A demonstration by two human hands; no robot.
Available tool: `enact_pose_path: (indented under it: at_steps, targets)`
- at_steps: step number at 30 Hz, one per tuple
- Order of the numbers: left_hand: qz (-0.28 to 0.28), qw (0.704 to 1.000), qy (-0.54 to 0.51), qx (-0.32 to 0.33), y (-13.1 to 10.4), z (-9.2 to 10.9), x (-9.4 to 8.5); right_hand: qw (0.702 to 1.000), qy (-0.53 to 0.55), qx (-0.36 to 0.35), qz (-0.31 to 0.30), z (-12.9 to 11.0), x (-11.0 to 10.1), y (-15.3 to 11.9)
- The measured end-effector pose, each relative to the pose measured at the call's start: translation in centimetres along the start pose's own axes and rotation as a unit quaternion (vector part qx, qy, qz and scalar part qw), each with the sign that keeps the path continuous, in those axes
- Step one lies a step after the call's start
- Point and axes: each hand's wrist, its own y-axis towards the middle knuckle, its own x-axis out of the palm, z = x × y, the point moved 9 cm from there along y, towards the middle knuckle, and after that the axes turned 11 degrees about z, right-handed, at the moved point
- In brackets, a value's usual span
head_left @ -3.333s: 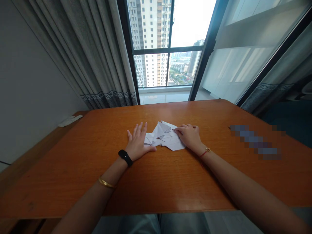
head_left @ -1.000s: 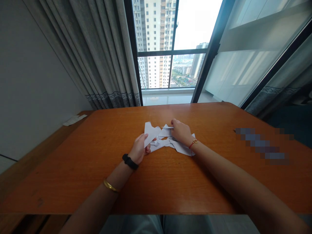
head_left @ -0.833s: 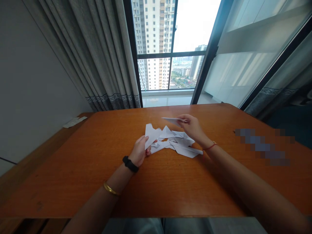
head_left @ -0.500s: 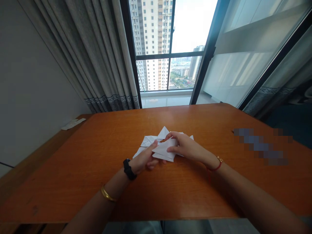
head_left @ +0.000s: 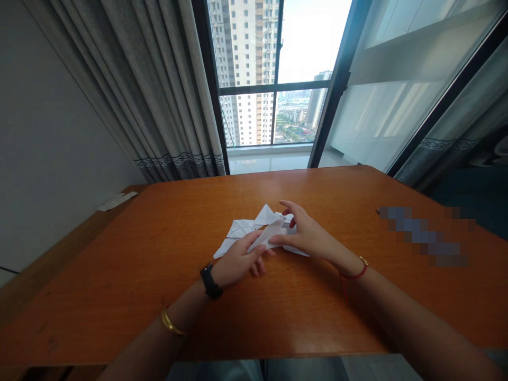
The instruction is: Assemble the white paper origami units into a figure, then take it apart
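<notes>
A piece of folded white paper (head_left: 266,236) is held up between my two hands near the middle of the table. My left hand (head_left: 238,259) grips its lower left end, thumb on the near face. From the right, my right hand (head_left: 304,230) pinches the paper's right side with the thumb, its index finger raised off the sheet. Just behind lie more white folded papers: a creased one (head_left: 240,228) at the left and a pointed one (head_left: 265,214) in the middle. Others, partly hidden by my right hand, lie at the right.
The brown wooden table (head_left: 190,307) spreads around my hands. A blurred-out patch (head_left: 420,233) covers something on its right side. A pale strip of paper (head_left: 117,201) lies at the far left edge. Grey curtains (head_left: 174,106) and a window stand beyond.
The folded paper has turned in my hands and now looks narrower and more upright. My right index finger has lifted away from it, and my left thumb has come across its near face.
</notes>
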Motion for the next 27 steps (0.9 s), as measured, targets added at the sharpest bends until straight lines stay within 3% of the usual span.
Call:
enact_pose_path:
  at_steps: [4, 7, 11, 14, 17, 20, 24, 27]
  targets:
    - [0.023, 1.000, 0.015, 0.000, -0.1, 0.4, -0.6, 0.994, 0.074, 0.018, -0.076, -0.1, 1.9, -0.1]
    - [0.044, 0.998, 0.039, -0.030, 0.1, 0.0, -1.4, 0.993, 0.094, 0.005, -0.074, -0.6, 2.4, -0.4]
    - [0.199, 0.980, -0.023, -0.001, 0.9, 0.3, -4.8, 0.999, 0.041, 0.001, 0.015, 0.7, 1.4, 0.4]
    - [0.287, 0.949, -0.132, 0.003, 1.0, 0.0, -6.8, 0.991, -0.100, -0.076, 0.053, 1.0, 1.6, 1.2]
    - [0.298, 0.938, -0.178, 0.000, 1.3, -0.3, -7.2, 0.970, -0.177, -0.168, -0.014, 0.4, 4.2, 1.4]
    - [0.289, 0.938, -0.191, 0.004, 1.4, -0.4, -7.0, 0.961, -0.194, -0.178, -0.084, 0.5, 6.2, 1.3]
    - [0.285, 0.940, -0.188, 0.008, 1.3, -0.4, -7.0, 0.963, -0.193, -0.161, -0.093, 0.5, 6.0, 1.2]
    - [0.294, 0.935, -0.200, 0.000, 1.2, -0.4, -7.2, 0.968, -0.185, -0.162, -0.047, 0.6, 4.7, 1.5]
